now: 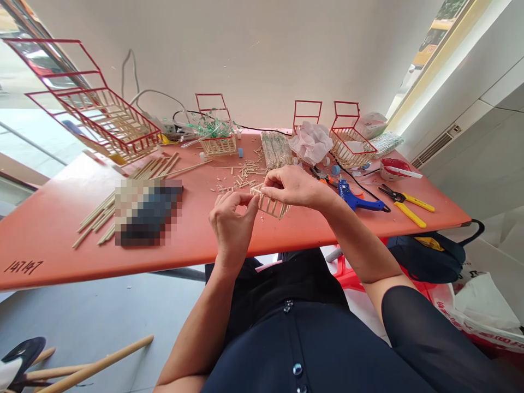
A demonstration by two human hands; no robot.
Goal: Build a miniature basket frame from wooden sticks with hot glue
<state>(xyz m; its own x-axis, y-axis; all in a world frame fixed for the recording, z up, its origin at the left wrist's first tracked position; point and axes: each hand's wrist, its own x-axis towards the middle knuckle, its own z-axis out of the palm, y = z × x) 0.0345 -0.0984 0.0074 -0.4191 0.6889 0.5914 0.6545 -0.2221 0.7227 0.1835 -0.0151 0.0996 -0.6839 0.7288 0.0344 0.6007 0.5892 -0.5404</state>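
A small frame of pale wooden sticks is held over the front part of the orange table. My right hand grips its top and right side, with thumb and fingers pressed on it. At its left end my left hand is closed in a pinch, fingertips touching the frame's edge; any small piece between them is too small to make out. Short stick offcuts lie scattered just behind the hands.
Long sticks and a blurred dark object lie left. Small carts with red handles stand along the back. A blue glue gun, yellow-handled pliers and a red bowl are right. Crumpled tissue sits behind my right hand.
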